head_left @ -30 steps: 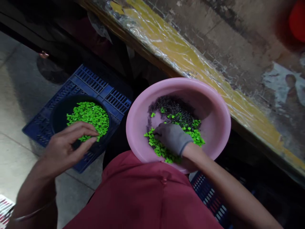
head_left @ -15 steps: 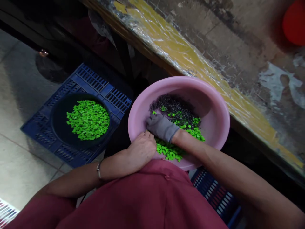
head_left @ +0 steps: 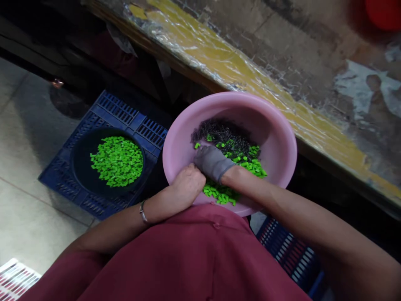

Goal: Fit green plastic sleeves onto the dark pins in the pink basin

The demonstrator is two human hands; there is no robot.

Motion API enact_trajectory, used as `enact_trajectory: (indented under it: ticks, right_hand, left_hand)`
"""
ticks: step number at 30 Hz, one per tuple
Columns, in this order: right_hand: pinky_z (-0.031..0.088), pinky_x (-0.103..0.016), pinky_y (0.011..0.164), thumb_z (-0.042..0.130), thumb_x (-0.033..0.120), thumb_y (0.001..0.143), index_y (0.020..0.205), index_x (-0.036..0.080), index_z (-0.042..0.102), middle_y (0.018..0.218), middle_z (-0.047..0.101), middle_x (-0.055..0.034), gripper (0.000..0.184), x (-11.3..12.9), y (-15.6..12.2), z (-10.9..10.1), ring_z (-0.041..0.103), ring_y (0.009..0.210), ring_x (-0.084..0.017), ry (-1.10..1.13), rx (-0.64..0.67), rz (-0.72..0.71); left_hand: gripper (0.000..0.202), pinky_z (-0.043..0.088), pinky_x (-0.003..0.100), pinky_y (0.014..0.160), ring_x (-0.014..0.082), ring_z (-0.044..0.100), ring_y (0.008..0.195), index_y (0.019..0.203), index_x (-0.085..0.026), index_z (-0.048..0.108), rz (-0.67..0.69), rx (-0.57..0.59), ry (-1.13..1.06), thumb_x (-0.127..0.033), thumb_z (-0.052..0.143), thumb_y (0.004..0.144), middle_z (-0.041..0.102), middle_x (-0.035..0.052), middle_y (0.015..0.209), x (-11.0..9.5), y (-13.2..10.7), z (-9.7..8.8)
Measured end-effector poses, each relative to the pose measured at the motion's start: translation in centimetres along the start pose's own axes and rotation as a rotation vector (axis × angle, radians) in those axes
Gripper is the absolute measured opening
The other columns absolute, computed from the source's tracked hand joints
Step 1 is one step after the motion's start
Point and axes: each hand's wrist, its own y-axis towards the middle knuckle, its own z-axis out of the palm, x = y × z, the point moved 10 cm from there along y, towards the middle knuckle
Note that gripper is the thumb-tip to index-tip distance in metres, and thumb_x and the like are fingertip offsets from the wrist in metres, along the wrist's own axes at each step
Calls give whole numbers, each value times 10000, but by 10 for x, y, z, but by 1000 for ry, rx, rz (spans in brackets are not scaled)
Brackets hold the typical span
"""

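Note:
A pink basin (head_left: 282, 125) stands against my front, with bright green plastic pieces (head_left: 255, 167) and a heap of thin dark pieces (head_left: 230, 131) inside it. My right hand (head_left: 213, 162), in a grey glove, is down in the basin with its fingers curled closed. Bare and also closed, my left hand (head_left: 189, 184) rests over the basin's near-left side, its fingertips meeting the glove. What either hand holds, if anything, is hidden between them.
On the left, a dark round tub (head_left: 82, 161) of similar green pieces (head_left: 117, 162) sits on a blue slatted crate (head_left: 59, 167). A worktable edged in yellow and clear film (head_left: 200, 39) runs beyond the basin. A red object (head_left: 385, 12) lies on it.
The view has shifted slightly, so the basin sits a little further left and higher. My hands stay together in the same spot, the gloved fingers more tucked in.

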Motion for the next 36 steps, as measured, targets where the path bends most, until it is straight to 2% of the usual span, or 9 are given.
enact_trajectory:
  ticks: [5, 8, 12, 15, 18, 24, 28, 33, 36]
  right_hand:
    - [480, -315, 753, 427, 139, 906, 932, 72, 682, 956, 697, -189, 265, -4, -2, -2, 655, 908, -242, 51, 12, 45]
    - [484, -329, 751, 431, 168, 910, 936, 91, 681, 975, 698, -175, 263, -8, -4, -1, 650, 922, -253, 77, 20, 65]
    - [469, -350, 800, 426, 191, 917, 934, 84, 672, 1016, 683, -186, 269, -7, -6, 3, 631, 965, -263, 101, -3, 74]
    - [468, -355, 794, 441, 201, 913, 896, 97, 679, 953, 694, -171, 261, -6, -4, 12, 642, 922, -258, 119, -7, 104]
    - [475, -357, 761, 483, 199, 889, 848, 109, 686, 875, 699, -158, 226, -5, -2, 19, 653, 870, -261, 134, -2, 145]
    - [458, -362, 760, 497, 192, 885, 901, 111, 684, 922, 681, -164, 204, -7, -18, 0, 635, 897, -269, 202, -84, 109]
    - [448, -297, 775, 519, 221, 896, 935, 156, 686, 973, 672, -101, 183, -17, -42, -19, 620, 888, -198, 320, -163, 78]
    - [476, -240, 744, 574, 166, 841, 927, 168, 686, 901, 711, -15, 141, -60, -76, -25, 638, 813, -125, 1128, -443, 271]
    - [501, -260, 717, 604, 184, 811, 888, 169, 684, 844, 724, -4, 112, -68, -85, -16, 648, 758, -132, 1403, -508, 337]
  left_hand:
    - [276, 501, 420, 821, 257, 614, 862, 918, -58, 651, 30, 50, -131, 0, 401, 815, 665, 161, 926, 7, -2, -4]
    - [278, 512, 372, 786, 213, 612, 826, 927, -92, 648, -43, 16, -359, -40, 382, 865, 655, 121, 906, 22, -6, -15]
    - [208, 518, 279, 697, 141, 617, 726, 945, -140, 652, -235, -140, -928, -187, 453, 906, 656, 55, 840, 46, -16, -29]
    - [195, 525, 256, 625, 125, 627, 631, 935, -129, 650, -331, -132, -1412, -262, 520, 879, 661, 30, 741, 49, -21, -19]
    - [230, 542, 277, 696, 142, 666, 700, 1014, -136, 657, -389, -109, -1660, -257, 598, 827, 694, 38, 778, 48, -25, -10]
    - [192, 524, 236, 672, 104, 617, 708, 902, -142, 695, -392, -310, -1706, -178, 705, 713, 665, 43, 950, 61, -33, -17]
    - [274, 508, 230, 670, 101, 596, 704, 992, -145, 669, -439, -333, -1695, -156, 688, 719, 657, 22, 863, 62, -35, -17]
    - [230, 500, 232, 662, 100, 603, 635, 992, -143, 644, -485, -386, -1647, -208, 665, 772, 647, 0, 719, 66, -31, -11]
    - [241, 503, 238, 658, 114, 611, 635, 988, -141, 638, -529, -421, -1646, -242, 674, 772, 648, 2, 690, 73, -27, -5]
